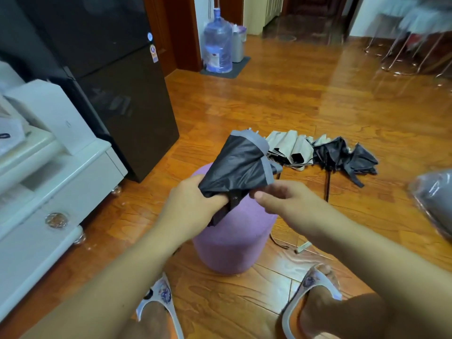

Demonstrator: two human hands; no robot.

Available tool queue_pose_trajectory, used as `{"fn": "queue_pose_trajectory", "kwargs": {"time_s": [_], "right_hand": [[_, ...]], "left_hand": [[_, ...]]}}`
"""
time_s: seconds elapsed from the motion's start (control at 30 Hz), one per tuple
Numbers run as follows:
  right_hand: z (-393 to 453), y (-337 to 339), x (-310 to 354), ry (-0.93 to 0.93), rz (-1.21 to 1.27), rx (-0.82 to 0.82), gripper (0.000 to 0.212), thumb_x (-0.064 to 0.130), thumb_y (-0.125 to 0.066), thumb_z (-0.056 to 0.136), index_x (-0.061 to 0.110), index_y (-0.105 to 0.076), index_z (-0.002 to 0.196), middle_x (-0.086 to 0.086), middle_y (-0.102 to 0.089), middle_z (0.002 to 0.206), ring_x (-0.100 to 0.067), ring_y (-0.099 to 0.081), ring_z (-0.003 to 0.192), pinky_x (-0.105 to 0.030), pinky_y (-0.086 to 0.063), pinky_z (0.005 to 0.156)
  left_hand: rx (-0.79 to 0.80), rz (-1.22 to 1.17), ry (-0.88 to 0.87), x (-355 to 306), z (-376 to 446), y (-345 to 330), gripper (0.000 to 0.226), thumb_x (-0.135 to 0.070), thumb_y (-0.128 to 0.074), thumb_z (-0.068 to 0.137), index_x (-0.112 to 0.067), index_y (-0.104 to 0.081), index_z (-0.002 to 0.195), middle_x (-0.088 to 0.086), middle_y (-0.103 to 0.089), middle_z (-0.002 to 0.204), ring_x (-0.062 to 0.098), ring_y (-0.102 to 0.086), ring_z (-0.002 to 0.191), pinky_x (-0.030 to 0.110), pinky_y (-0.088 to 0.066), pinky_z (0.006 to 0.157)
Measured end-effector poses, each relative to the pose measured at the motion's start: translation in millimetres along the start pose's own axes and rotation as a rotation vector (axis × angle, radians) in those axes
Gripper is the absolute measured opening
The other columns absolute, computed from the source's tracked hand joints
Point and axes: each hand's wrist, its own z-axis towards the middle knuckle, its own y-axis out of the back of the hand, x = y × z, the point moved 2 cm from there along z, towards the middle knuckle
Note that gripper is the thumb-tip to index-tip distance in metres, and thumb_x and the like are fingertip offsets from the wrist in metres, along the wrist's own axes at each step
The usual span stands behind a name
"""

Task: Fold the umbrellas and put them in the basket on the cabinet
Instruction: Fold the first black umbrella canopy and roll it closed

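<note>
- A white cabinet (56,182) and black refrigerator (117,94) line the frame's left edge; open wood floor (293,99) stretches toward the upper right.
- At centre, above a purple stool (232,243), the left hand (193,206) grips a dark grey-edged umbrella (242,165), its long axis slanting upward.
- The right hand (288,199) pinches its strap.
- Right of centre, a beige umbrella (291,148) and black umbrella (342,155) lie on the floor.

Your left hand (193,204) covers the lower canopy of the black, grey-trimmed folding umbrella (241,162), and that umbrella hides the top of the round lilac fabric stool (232,241). Right of the stool, a grey plastic-wrapped bundle (435,204) is cut off by the frame edge. Far beyond it, pale chairs (415,20) blur.
</note>
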Motion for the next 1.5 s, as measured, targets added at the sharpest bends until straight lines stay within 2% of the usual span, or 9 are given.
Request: {"fn": "queue_pose_trajectory", "kwargs": {"time_s": [0.1, 0.4, 0.57, 0.67, 0.83, 1.13, 1.27, 1.37, 1.5], "right_hand": [[0.4, -17.4, 2.7, 0.033, 0.110, 0.057, 0.026, 0.023, -0.068, 0.096, 0.024, -0.070, 0.122, 0.018, -0.072, 0.116, 0.007, -0.062, 0.112, -0.016, -0.044, 0.096], [13.8, -37.7, -1.0, -0.008, 0.299, -0.106, 0.013, 0.025, -0.075, 0.091, 0.015, -0.074, 0.098, 0.003, -0.077, 0.098, -0.011, -0.071, 0.098, -0.031, -0.054, 0.092], [15.5, -34.7, 1.0, -0.010, 0.297, -0.146, 0.013, 0.019, -0.075, 0.091, 0.007, -0.071, 0.089, -0.007, -0.076, 0.092, -0.019, -0.072, 0.094, -0.037, -0.055, 0.091], [17.3, -22.3, 4.8, -0.013, 0.384, -0.107, 0.016, 0.016, -0.073, 0.092, 0.004, -0.067, 0.084, -0.015, -0.075, 0.091, -0.026, -0.073, 0.093, -0.043, -0.054, 0.096], [11.8, -4.0, 14.8, -0.055, 0.557, -0.014, 0.008, 0.006, -0.060, 0.098, 0.002, -0.058, 0.092, -0.018, -0.075, 0.086, -0.025, -0.073, 0.082, -0.041, -0.057, 0.088], [9.2, 39.8, 3.1, -0.194, 0.374, -0.065, 0.025, 0.006, -0.055, 0.094, 0.014, -0.050, 0.071, -0.006, -0.044, 0.062, -0.019, -0.036, 0.051, -0.035, -0.051, 0.070], [13.0, 31.2, -9.8, -0.279, -0.074, -0.127, 0.014, 0.026, -0.065, 0.094, 0.015, -0.059, 0.090, -0.006, -0.065, 0.086, -0.021, -0.060, 0.074, -0.036, -0.050, 0.075], [11.1, 29.3, 4.2, 0.007, -0.522, -0.398, 0.021, 0.034, -0.062, 0.095, 0.020, -0.063, 0.109, 0.000, -0.066, 0.106, -0.021, -0.061, 0.099, -0.037, -0.051, 0.083], [6.5, 3.0, 30.7, -0.051, 0.314, -0.115, 0.012, 0.021, -0.058, 0.102, 0.010, -0.063, 0.099, -0.007, -0.066, 0.089, -0.020, -0.060, 0.082, -0.032, -0.054, 0.082]], "left_hand": [[0.052, -0.080, 0.073, -4.9, -1.3, -2.9, 0.030, -0.043, -0.078, 0.079, -0.016, -0.067, 0.076, 0.001, -0.069, 0.070, 0.020, -0.062, 0.064, 0.030, -0.041, 0.055], [0.059, 0.014, 0.088, -4.7, -4.6, -11.0, 0.046, -0.068, -0.065, 0.068, -0.031, -0.070, 0.096, -0.006, -0.074, 0.080, 0.017, -0.071, 0.074, 0.047, -0.061, 0.069], [0.211, -0.274, 0.179, -7.2, -6.1, -10.7, 0.022, -0.039, -0.076, 0.086, -0.027, -0.072, 0.104, -0.004, -0.078, 0.091, 0.017, -0.074, 0.087, 0.037, -0.060, 0.074], [0.336, -0.636, 0.308, -12.3, -5.8, -9.7, 0.031, -0.031, -0.068, 0.093, -0.022, -0.067, 0.123, 0.005, -0.076, 0.088, 0.020, -0.071, 0.069, 0.031, -0.052, 0.055], [0.405, -0.894, 0.365, -8.8, -5.1, 1.5, 0.077, -0.076, -0.042, 0.091, -0.011, -0.075, 0.114, 0.016, -0.061, 0.076, 0.026, -0.051, 0.054, 0.025, -0.038, 0.046], [0.340, -1.008, 0.414, 2.7, 5.0, 17.7, 0.036, -0.034, -0.073, 0.080, -0.014, -0.065, 0.109, 0.014, -0.063, 0.083, 0.025, -0.050, 0.045, 0.021, -0.039, 0.032], [0.236, -0.853, 0.321, -0.5, 3.6, 13.7, 0.031, -0.030, -0.073, 0.085, -0.011, -0.064, 0.108, 0.017, -0.064, 0.077, 0.029, -0.053, 0.047, 0.025, -0.043, 0.037], [0.047, -0.509, 0.186, 0.8, 3.6, 11.1, 0.026, -0.027, -0.075, 0.090, -0.017, -0.064, 0.111, 0.011, -0.075, 0.091, 0.029, -0.070, 0.068, 0.036, -0.055, 0.060], [-0.015, -0.240, 0.024, -7.7, -8.7, -4.7, 0.030, -0.033, -0.079, 0.085, -0.027, -0.061, 0.108, -0.010, -0.072, 0.097, -0.003, -0.067, 0.078, 0.023, -0.048, 0.067]]}}
